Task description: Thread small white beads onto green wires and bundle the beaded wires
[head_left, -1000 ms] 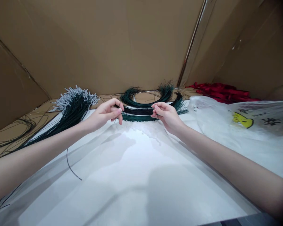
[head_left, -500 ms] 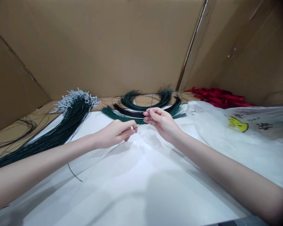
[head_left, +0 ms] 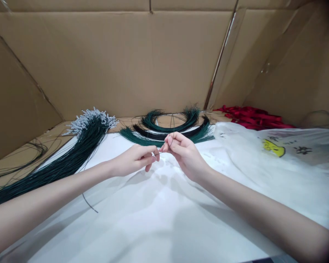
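My left hand point(head_left: 137, 159) and my right hand point(head_left: 181, 151) meet fingertip to fingertip above a white plastic sheet point(head_left: 153, 219). Both are pinched closed. The right hand holds a thin dark wire point(head_left: 172, 128) that rises from its fingers. The left pinches something tiny at the wire's lower end that I cannot make out. Just behind the hands lie curved bundles of dark green and black wires point(head_left: 167, 128).
A long bundle of green stems with white bead tips point(head_left: 82, 140) lies at the left. One loose wire point(head_left: 89, 204) rests on the sheet. A white plastic bag with yellow print point(head_left: 276, 153) and red pieces point(head_left: 252, 115) sit at the right. Cardboard walls point(head_left: 112, 62) enclose the area.
Both hands have drawn back from the curved wire bundle toward me and come together. The right hand now holds a single wire, and the left pinches at its end.
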The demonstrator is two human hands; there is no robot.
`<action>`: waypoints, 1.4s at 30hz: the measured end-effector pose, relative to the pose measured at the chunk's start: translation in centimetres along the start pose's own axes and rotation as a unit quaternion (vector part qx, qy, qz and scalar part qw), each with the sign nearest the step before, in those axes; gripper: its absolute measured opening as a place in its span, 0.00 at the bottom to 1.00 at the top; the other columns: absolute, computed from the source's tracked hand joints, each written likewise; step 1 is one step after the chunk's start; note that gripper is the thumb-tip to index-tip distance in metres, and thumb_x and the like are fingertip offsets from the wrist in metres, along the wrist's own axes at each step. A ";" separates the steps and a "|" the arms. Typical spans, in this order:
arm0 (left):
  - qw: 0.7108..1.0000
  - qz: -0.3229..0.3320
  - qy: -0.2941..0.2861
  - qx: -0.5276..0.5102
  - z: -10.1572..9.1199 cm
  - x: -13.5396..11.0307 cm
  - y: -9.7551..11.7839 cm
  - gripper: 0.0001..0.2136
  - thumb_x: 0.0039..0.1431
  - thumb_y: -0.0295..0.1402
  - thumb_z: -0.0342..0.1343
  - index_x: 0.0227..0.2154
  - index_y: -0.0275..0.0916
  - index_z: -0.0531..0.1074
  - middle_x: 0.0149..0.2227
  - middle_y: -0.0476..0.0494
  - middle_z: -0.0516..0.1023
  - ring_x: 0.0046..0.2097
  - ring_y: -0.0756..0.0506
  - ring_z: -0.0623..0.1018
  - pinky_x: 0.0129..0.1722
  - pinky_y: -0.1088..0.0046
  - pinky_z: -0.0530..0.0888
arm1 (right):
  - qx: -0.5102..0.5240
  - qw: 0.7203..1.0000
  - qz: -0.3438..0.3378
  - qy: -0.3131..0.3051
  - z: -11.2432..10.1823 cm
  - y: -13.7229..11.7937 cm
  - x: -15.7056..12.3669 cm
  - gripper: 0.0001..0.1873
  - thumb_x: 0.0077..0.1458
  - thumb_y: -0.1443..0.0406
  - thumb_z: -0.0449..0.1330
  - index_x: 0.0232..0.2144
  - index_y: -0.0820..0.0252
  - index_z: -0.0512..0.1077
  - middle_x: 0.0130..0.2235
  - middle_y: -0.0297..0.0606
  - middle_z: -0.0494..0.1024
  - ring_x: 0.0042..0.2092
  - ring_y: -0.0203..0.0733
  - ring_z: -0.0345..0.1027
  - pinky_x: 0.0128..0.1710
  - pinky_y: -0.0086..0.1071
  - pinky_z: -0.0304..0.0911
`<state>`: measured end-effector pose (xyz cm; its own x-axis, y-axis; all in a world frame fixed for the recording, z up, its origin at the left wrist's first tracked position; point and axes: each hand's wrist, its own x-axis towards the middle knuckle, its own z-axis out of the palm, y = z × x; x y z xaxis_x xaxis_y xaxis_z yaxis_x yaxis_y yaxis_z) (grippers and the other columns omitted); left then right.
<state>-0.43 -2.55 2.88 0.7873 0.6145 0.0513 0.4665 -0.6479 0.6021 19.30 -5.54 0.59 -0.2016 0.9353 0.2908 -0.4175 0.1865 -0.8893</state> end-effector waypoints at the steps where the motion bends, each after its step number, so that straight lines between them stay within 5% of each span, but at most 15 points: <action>1: 1.000 -0.001 0.000 -0.004 0.1 0.0 0.1 0.09 0.68 0.35 0.45 0.39 0.38 0.69 0.26 0.50 0.78 0.27 0.51 0.70 0.27 0.79 0.63 | -0.002 1.000 -0.013 -0.004 0.4 0.0 -0.1 0.11 0.57 0.59 0.65 0.32 0.59 0.68 0.25 0.28 0.72 0.31 0.33 0.68 0.40 0.32 0.65; 6: 0.997 0.066 0.037 0.013 0.2 -0.5 0.9 0.08 0.67 0.35 0.50 0.41 0.39 0.71 0.34 0.48 0.79 0.28 0.52 0.71 0.27 0.78 0.64 | -0.053 0.997 -0.060 -0.003 2.2 -0.4 -0.9 0.13 0.58 0.57 0.63 0.31 0.57 0.65 0.23 0.26 0.67 0.26 0.32 0.61 0.31 0.29 0.59; 14: 0.960 0.070 0.268 -0.039 -0.9 -3.1 3.8 0.04 0.61 0.34 0.60 0.35 0.40 0.76 0.33 0.47 0.80 0.34 0.49 0.77 0.32 0.76 0.72 | -0.136 0.988 -0.069 0.020 2.4 -0.7 -2.3 0.13 0.61 0.58 0.60 0.29 0.57 0.63 0.23 0.28 0.66 0.26 0.33 0.59 0.29 0.29 0.57; 18: 0.956 0.095 0.267 -0.076 -0.9 -3.7 4.3 0.03 0.60 0.33 0.62 0.33 0.41 0.78 0.31 0.47 0.80 0.33 0.49 0.77 0.30 0.75 0.72 | -0.150 0.986 -0.068 0.007 2.2 -0.5 -2.5 0.12 0.62 0.58 0.59 0.30 0.57 0.64 0.23 0.28 0.65 0.26 0.33 0.58 0.28 0.29 0.55; 27: 0.951 0.038 0.286 -0.110 0.2 -3.1 4.6 0.07 0.60 0.34 0.62 0.28 0.38 0.77 0.31 0.45 0.80 0.32 0.50 0.76 0.28 0.77 0.72 | -0.147 0.984 -0.049 -0.085 1.6 -0.3 -3.7 0.11 0.64 0.60 0.58 0.31 0.58 0.65 0.26 0.30 0.69 0.30 0.34 0.62 0.33 0.30 0.59; 42: 0.961 0.000 0.248 -0.124 0.7 -2.7 4.6 0.08 0.58 0.36 0.63 0.27 0.38 0.78 0.28 0.47 0.79 0.30 0.50 0.74 0.28 0.76 0.70 | -0.149 0.985 -0.018 -0.089 1.9 -0.5 -4.3 0.14 0.61 0.56 0.61 0.29 0.58 0.66 0.26 0.29 0.68 0.28 0.34 0.63 0.31 0.30 0.61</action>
<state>-0.12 -7.50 4.93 0.4690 0.7934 0.3880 0.3082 -0.5587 0.7700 18.70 -10.20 0.45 -0.3553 0.8634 0.3582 -0.1539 0.3240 -0.9335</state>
